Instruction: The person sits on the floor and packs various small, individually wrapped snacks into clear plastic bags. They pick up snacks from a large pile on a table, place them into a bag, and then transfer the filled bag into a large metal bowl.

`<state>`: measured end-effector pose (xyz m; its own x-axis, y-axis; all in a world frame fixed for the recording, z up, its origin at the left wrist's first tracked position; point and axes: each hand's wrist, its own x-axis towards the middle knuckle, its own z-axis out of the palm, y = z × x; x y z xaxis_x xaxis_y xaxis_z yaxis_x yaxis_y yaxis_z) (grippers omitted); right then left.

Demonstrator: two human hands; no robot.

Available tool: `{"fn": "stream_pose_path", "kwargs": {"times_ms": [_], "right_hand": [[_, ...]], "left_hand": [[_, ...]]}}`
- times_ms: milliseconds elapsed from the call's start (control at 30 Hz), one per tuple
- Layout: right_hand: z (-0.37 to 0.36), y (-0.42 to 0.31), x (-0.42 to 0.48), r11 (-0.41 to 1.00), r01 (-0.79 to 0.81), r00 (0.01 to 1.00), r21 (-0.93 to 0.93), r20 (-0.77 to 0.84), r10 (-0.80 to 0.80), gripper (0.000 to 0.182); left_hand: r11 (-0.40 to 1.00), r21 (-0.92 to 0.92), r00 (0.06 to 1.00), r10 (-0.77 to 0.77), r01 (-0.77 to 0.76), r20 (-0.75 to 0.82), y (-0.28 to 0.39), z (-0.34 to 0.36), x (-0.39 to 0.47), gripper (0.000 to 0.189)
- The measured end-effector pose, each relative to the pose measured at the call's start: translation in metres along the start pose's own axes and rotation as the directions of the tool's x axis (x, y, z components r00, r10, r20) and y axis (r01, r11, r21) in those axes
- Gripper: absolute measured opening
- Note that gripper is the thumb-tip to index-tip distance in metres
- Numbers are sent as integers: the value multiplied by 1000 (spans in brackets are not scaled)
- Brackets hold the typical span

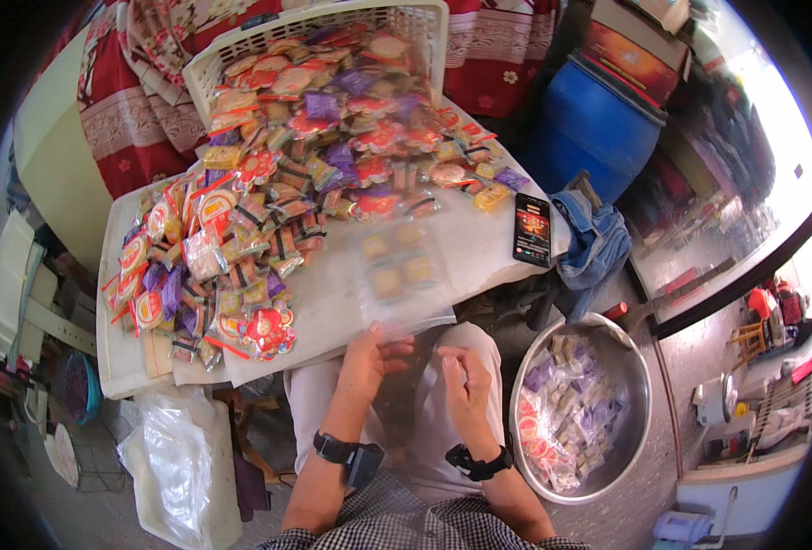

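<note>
A clear plastic bag [400,271] lies on the table in front of me with several small yellow packets inside; it looks blurred. At its near edge is my left hand [371,364], fingers apart, fingertips at or close to the plastic; contact is hard to tell. My right hand [469,388] hovers over my right knee, fingers loosely bent, with nothing seen in it. Beyond the bag, a large heap of wrapped snacks [275,199] in red, purple and yellow packets spills from a tipped white plastic basket [437,41] and spreads along the table's left side.
A smartphone [532,230] lies on the white table [330,309] at the right edge, beside denim cloth [593,237]. By my right leg stands a metal basin [642,412] with filled bags. Clear bags [172,460] lie in a white tub at lower left. A blue barrel [598,124] stands behind.
</note>
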<state>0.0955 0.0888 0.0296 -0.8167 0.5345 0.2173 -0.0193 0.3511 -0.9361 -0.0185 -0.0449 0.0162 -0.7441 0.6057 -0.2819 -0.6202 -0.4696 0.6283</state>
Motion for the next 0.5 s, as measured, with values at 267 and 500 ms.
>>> {"fn": "stream_pose_path", "kwargs": {"times_ms": [267, 500], "right_hand": [[4, 17, 14, 250, -550, 828, 797, 481, 290, 45], [5, 10, 18, -10, -566, 801, 824, 553, 231, 45]], "left_hand": [[972, 234, 999, -8, 16, -35, -6, 10, -17, 21], [889, 406, 977, -202, 213, -71, -17, 20, -57, 23]]}}
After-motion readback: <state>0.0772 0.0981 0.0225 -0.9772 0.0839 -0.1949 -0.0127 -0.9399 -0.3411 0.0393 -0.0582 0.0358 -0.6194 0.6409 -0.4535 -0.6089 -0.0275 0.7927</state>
